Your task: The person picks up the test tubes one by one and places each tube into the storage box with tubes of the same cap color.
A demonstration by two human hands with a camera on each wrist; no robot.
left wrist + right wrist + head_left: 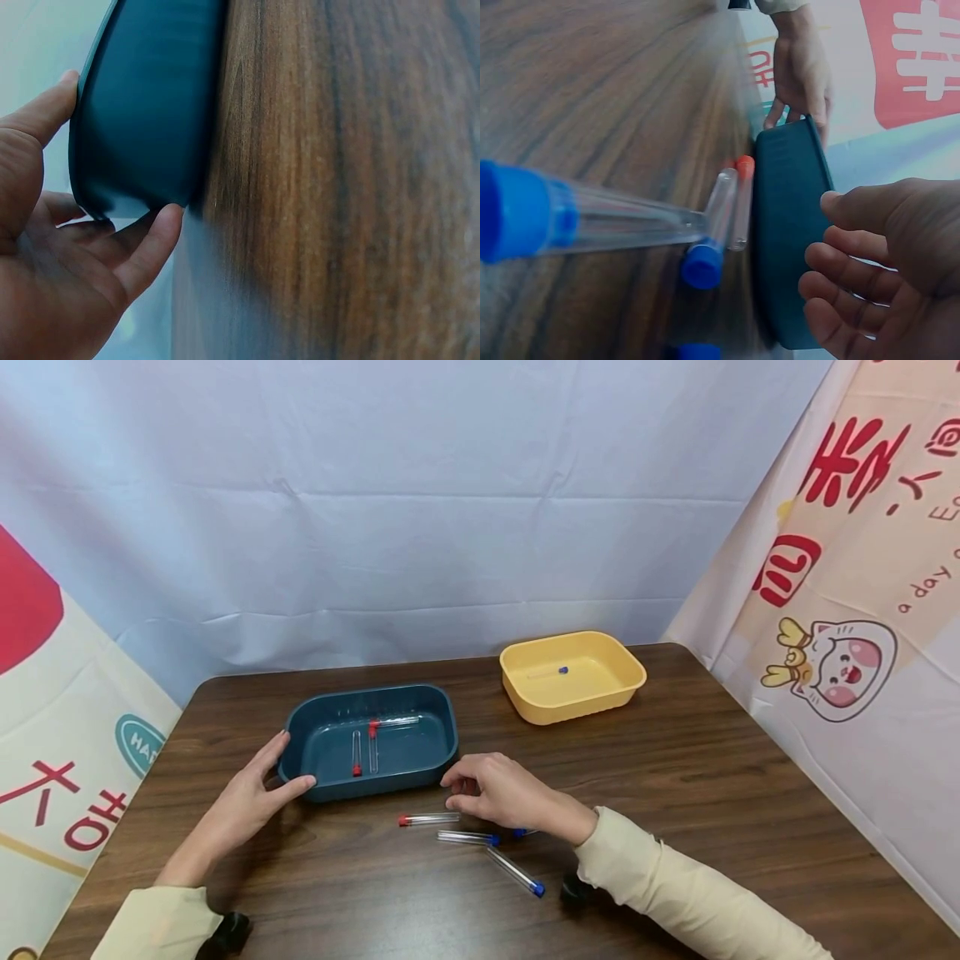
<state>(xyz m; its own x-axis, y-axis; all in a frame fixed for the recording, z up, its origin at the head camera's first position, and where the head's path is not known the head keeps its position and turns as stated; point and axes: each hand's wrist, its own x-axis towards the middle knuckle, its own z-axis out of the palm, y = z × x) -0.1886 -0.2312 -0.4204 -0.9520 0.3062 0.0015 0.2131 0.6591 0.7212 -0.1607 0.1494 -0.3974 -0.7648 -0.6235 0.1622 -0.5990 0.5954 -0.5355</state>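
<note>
A dark teal basin (367, 787) stands at the left of the table, with several red-capped tubes (356, 753) inside. My left hand (243, 797) holds its near left corner, thumb at the rim and fingers along the left wall. Over the basin's near right corner, my right hand (498, 789) has loosely bent fingers and no visible object in them. Just in front lie a red-capped clear tube (429, 819), a blue-capped tube (467, 837) and another blue-capped tube (516, 871). One more blue cap (523, 832) shows from under the right wrist, the rest hidden.
A yellow basin (536, 713) stands at the back right, holding a blue-capped tube (551, 672). Both stand on a dark wood-grain table (712, 777). A pale cloth (420, 527) hangs behind it, and printed cloths hang at both sides.
</note>
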